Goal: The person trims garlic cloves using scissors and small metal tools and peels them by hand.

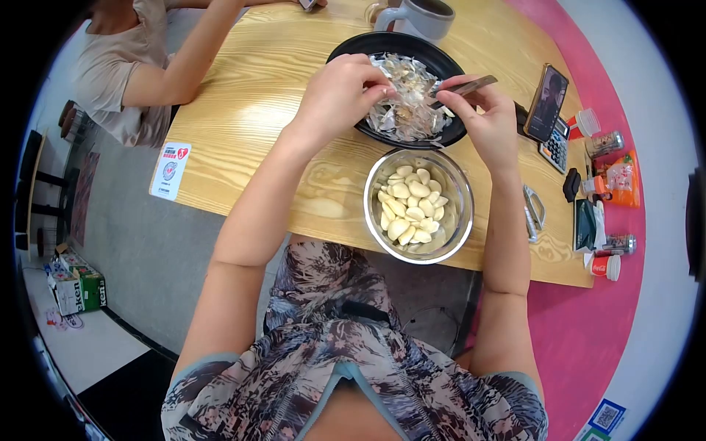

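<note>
Both my hands are over a black oval plate point(454, 62) heaped with papery garlic skins point(404, 121). My left hand point(349, 92) hovers at the plate's left side, thumb and fingertips pinched together; whatever they hold is too small to make out. In my right hand point(478, 114), at the plate's right edge, is a small knife point(476, 84), gripped between thumb and fingers and pointing toward the skins. Just below the plate stands a shiny metal bowl point(460, 228) of peeled garlic cloves point(412, 202).
A grey mug point(426, 20) stands behind the plate. To the right are a propped phone point(548, 103), a calculator point(555, 151), scissors point(537, 206), and jars and packets along the pink wall. Another person point(140, 73) sits at the far left, an arm on the wooden table point(257, 110).
</note>
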A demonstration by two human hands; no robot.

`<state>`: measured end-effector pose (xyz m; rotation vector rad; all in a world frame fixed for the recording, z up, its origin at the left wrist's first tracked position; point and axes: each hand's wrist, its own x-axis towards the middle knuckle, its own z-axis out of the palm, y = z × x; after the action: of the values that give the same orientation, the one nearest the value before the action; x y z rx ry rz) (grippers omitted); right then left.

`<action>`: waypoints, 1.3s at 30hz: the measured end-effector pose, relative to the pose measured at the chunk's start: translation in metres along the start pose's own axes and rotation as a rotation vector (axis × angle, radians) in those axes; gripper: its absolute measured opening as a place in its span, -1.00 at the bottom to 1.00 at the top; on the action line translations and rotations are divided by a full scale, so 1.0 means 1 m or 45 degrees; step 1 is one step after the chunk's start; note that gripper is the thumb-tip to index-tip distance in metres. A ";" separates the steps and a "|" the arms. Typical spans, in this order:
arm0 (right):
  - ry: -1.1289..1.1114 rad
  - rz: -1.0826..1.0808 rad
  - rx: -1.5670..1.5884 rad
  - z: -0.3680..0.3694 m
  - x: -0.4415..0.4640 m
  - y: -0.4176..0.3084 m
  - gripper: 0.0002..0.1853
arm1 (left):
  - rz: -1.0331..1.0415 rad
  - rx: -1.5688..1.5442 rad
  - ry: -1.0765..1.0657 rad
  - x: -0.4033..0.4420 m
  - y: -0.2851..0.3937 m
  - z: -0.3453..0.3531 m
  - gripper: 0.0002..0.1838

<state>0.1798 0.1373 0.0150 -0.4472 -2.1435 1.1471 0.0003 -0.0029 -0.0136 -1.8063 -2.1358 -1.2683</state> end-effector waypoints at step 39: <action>0.188 -0.076 0.225 -0.028 0.004 0.042 -0.83 | -0.155 0.063 -0.169 0.060 0.002 0.029 -0.80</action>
<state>0.1956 0.1799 -0.0074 -0.3733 -1.8982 1.2189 -0.0041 0.0617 0.0006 -1.8147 -2.3577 -1.1370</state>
